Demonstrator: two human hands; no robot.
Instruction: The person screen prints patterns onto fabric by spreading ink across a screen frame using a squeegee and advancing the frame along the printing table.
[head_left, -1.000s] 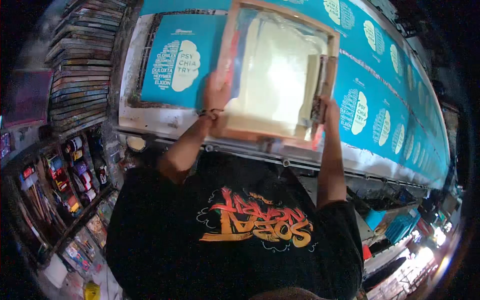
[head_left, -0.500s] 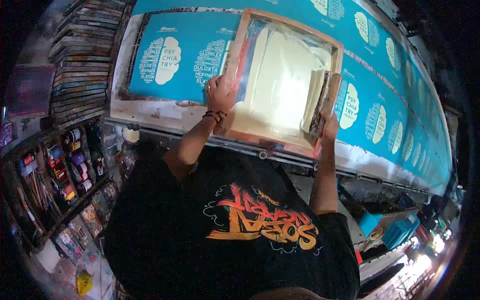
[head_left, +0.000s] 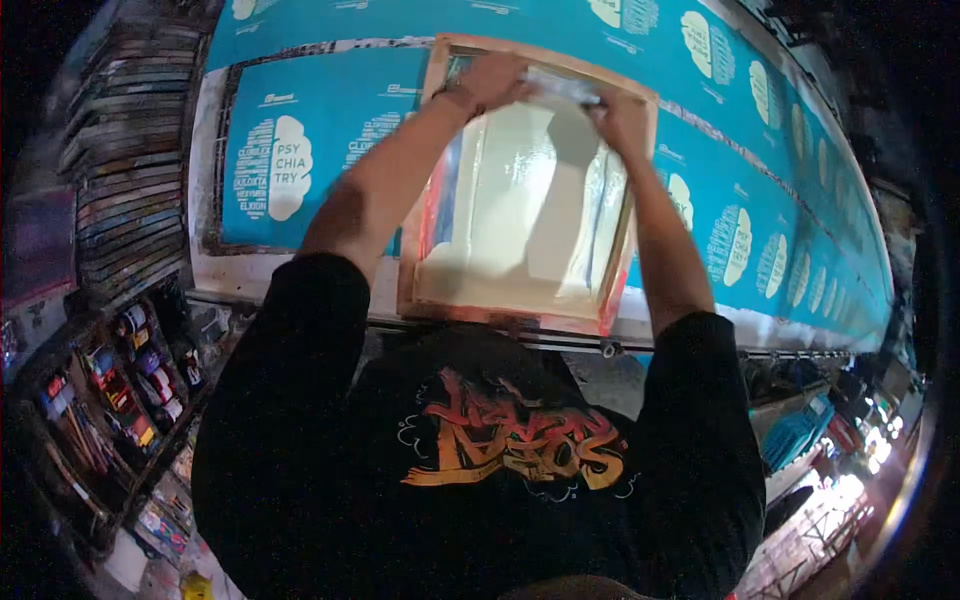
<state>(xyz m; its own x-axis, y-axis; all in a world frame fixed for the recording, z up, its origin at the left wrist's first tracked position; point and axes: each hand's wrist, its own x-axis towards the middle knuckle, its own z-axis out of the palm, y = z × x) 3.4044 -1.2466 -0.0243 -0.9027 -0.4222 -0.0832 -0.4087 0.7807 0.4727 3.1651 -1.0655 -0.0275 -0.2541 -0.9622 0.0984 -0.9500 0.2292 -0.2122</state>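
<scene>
A wooden screen-printing frame lies on the blue printed sheets, its mesh coated with pale cream ink. At the far end inside the frame, a squeegee spans between my hands, slightly smeared by motion. My left hand is closed on its left end, and my right hand grips the right end. Both arms are stretched forward over the mesh. To the left of the frame, a blue sheet shows a white cloud shape reading "PSYCHIATRY" beside columns of white words.
More blue printed sheets run along the long table to the right. Stacked frames stand at the left. Below them, a compartmented wooden box holds containers and tools. Turquoise items sit at the lower right.
My left hand has moved from the frame's left edge to the squeegee. The squeegee went from the frame's right side to its far end, turned crosswise. My right hand moved up with it.
</scene>
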